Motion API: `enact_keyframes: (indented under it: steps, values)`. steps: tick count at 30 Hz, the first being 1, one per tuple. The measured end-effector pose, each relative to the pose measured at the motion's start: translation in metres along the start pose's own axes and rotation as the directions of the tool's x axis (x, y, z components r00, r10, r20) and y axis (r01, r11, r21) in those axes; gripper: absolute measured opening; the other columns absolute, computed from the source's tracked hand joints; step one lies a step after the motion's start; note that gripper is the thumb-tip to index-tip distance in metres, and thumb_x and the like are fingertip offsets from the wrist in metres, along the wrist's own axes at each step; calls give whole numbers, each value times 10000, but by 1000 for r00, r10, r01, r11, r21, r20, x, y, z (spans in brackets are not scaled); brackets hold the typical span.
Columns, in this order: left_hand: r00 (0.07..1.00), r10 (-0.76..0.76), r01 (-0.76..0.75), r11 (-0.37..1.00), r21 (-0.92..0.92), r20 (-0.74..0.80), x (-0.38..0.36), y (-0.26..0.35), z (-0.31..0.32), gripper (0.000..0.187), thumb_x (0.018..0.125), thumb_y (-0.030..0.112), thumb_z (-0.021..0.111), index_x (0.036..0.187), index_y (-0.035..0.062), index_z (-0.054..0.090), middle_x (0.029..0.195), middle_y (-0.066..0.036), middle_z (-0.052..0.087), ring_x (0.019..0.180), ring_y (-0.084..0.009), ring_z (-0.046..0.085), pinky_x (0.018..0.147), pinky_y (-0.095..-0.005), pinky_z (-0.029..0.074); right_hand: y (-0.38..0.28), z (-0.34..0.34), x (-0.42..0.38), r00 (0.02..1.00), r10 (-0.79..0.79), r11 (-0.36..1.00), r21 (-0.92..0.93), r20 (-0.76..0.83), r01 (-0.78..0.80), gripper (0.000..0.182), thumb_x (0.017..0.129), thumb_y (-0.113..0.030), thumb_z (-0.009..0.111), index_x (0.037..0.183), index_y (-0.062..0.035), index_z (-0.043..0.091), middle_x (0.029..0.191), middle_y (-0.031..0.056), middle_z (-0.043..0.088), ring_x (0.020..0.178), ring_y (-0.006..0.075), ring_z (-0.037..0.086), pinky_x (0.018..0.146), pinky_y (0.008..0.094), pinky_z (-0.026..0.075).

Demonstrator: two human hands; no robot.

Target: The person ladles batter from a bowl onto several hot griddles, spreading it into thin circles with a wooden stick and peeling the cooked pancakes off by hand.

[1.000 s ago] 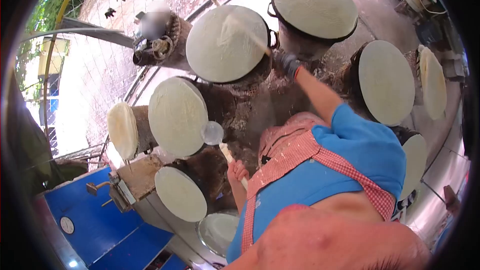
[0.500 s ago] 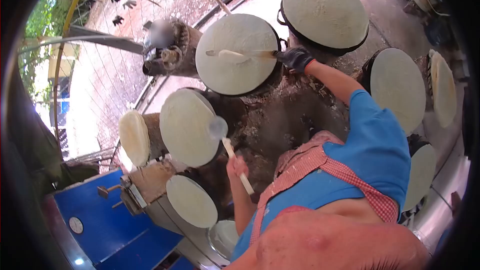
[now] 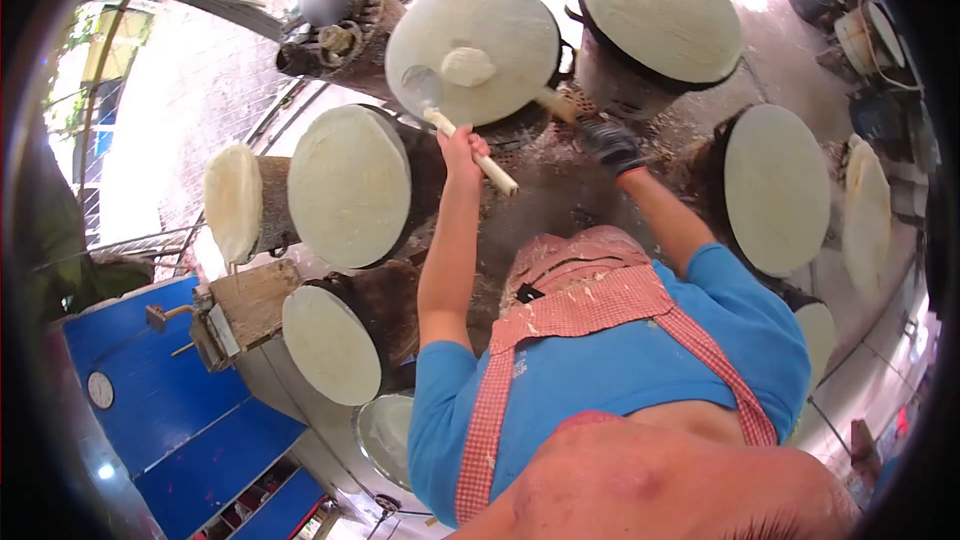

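Observation:
My bare left hand (image 3: pixel 463 152) is wrapped round the pale wooden handle of a ladle (image 3: pixel 424 86). Its round bowl hangs over the left part of the round griddle (image 3: pixel 515 15) in front of me. A mound of pale batter (image 3: pixel 468 67) lies on that griddle beside the bowl. My right hand (image 3: pixel 608 143), in a black glove, is closed on a long flat spatula (image 3: pixel 555 104) at the griddle's lower right edge. Only a short, blurred tan part of the spatula shows.
Round griddles covered with pale sheets stand on both sides, among them one left (image 3: pixel 350 185), one upper right (image 3: pixel 662 15) and one right (image 3: pixel 777 190). A pale stack (image 3: pixel 232 202) sits far left. Below lie a blue table (image 3: pixel 180 400) and a basin (image 3: pixel 388 440). Buckets (image 3: pixel 868 38) stand upper right.
My left hand has brought the ladle from the left griddle up to the front one. The spatula has drawn back off that griddle to the right. A batter mound now sits there.

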State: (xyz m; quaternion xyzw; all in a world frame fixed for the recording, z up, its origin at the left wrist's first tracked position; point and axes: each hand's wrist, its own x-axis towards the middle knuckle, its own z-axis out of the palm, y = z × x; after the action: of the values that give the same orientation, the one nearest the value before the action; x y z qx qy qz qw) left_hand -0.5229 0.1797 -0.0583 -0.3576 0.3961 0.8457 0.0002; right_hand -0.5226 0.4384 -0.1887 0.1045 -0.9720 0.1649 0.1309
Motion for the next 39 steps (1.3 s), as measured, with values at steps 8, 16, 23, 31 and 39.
enact_keyframes:
  steps: [8,16,23,31,39]
  values:
    - [946,-228,247,968,-53,231,-99,-13,-91,162,870,201,444,983,238,333,473,24,279,300,-72,247,239,-196,207,-52,-110,-64,971,-102,969,-198,217,146,335,811,-324,453,1144,-329,482,714,109,580,472,263,510,434,407,398]
    - [523,-577,852,387,-354,627,-133,-7,-90,289,916,220,342,1173,143,450,568,3,291,378,-70,274,308,-200,271,-46,-132,-109,962,240,916,298,129,-268,450,726,-324,602,1135,-161,512,935,144,591,770,280,588,649,366,466]
    - [464,-616,884,372,-285,636,-155,-56,-61,288,914,212,341,1165,131,458,566,-1,291,381,-68,286,313,-203,279,94,-159,-171,857,508,750,445,85,-488,424,744,-307,589,1120,-124,522,1039,151,561,929,294,551,796,341,424]
    - [399,-632,914,333,-232,665,-167,-105,-12,337,919,201,330,1160,-23,402,562,-8,305,391,-68,311,327,-194,311,180,-234,-212,555,832,555,-32,-4,-831,470,791,-415,486,1171,-138,475,938,184,584,864,321,558,762,383,423]
    - [319,-710,942,310,-129,627,-159,-110,24,328,922,191,320,1162,-23,385,560,-5,297,394,-69,301,341,-197,304,148,-240,-225,775,578,816,-176,257,-550,491,775,-417,496,1189,-158,453,812,167,595,752,306,577,703,420,424]
